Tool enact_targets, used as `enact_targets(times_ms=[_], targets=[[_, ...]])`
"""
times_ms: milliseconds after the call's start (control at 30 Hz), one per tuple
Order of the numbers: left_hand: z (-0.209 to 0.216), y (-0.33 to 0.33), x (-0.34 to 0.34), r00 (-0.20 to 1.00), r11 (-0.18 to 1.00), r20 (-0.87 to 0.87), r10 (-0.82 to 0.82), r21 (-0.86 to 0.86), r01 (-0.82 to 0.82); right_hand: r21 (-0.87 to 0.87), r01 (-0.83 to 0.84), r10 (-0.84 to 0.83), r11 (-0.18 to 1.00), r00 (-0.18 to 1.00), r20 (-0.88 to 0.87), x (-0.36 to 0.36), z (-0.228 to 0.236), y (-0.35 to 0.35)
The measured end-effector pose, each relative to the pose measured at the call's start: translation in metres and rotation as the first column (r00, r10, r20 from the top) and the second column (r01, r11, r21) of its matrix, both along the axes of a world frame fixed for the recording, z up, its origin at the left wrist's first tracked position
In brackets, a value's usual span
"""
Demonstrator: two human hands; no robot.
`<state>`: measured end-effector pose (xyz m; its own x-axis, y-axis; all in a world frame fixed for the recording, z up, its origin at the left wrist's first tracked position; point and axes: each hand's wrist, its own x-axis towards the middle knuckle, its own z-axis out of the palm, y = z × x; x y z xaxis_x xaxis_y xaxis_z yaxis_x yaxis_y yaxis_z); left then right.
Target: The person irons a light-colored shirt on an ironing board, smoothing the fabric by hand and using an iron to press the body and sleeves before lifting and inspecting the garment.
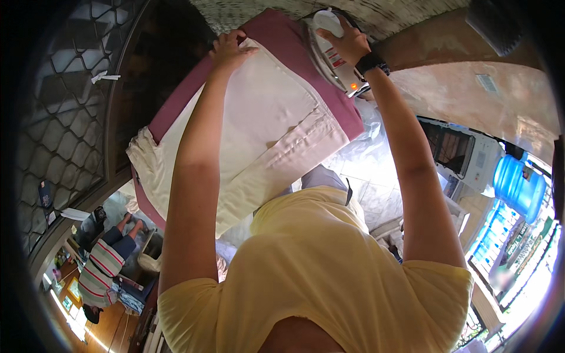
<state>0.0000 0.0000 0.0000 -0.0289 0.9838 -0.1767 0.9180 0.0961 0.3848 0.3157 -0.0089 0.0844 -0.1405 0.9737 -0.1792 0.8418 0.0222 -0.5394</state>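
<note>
A cream cloth garment (259, 106) with a stitched seam lies spread over a maroon-covered ironing board (276, 32). My left hand (228, 53) rests at the garment's far corner, fingers apart and curved onto the cloth and board edge. At the board's far right, my right hand (351, 46) is closed around the handle of a clothes iron (338, 62), which has an orange light lit. The iron is beside the garment, apart from it, on or over the maroon cover. Its underside is mostly hidden. Part of the garment hangs bunched at the board's left end.
A dark lattice screen door (70, 117) stands at left. A person in a striped shirt (97, 273) is at lower left. To the right are a white appliance (471, 153), a blue water jug (518, 185) and a window grille. Clear plastic (371, 123) is beside the board.
</note>
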Motion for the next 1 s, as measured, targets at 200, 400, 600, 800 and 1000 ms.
enact_targets(times_ms=[200,400,600,800,1000], targets=[[-0.004,-0.016,0.014,0.964,0.981,0.258,-0.068,0.193,0.018,0.03,0.154,-0.156,0.988,0.983,0.093,0.026,-0.024,-0.007],[0.044,-0.049,0.021,0.964,0.941,0.242,-0.108,0.337,0.02,0.197,0.161,-0.207,0.967,0.948,0.243,0.032,-0.037,-0.008],[0.08,-0.103,0.024,0.994,0.842,0.039,-0.099,0.536,0.063,0.526,-0.547,0.554,0.651,0.816,0.164,-0.079,-0.014,-0.027],[0.083,-0.203,0.08,0.911,0.639,0.339,0.233,0.653,-0.407,0.251,-0.677,0.721,0.691,0.672,-0.171,-0.157,-0.031,-0.001],[-0.013,-0.275,0.211,0.936,0.93,0.094,-0.338,0.189,0.316,0.25,-0.642,0.689,0.725,0.672,-0.272,-0.156,-0.032,0.018]])
